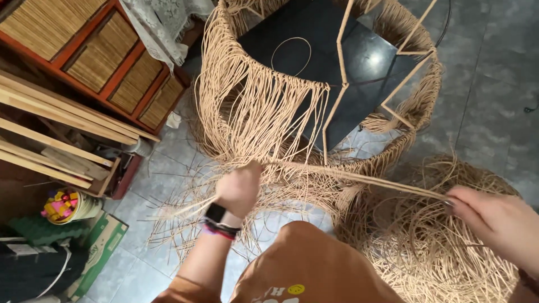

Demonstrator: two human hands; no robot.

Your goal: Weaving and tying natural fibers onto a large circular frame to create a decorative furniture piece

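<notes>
Our left hand [240,188] fists rattan strands [359,178] beside the wire frame [337,84]; our right hand [497,221] pinches their far end. Rattan coil [426,247] beneath; wooden slats [56,129], shelving [112,62] left.

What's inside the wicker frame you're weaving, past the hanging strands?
Inside the wicker frame lies a dark glossy panel with a thin loop of cane on it. The hanging strands cover its near edge, so what lies below there cannot be seen.
</notes>
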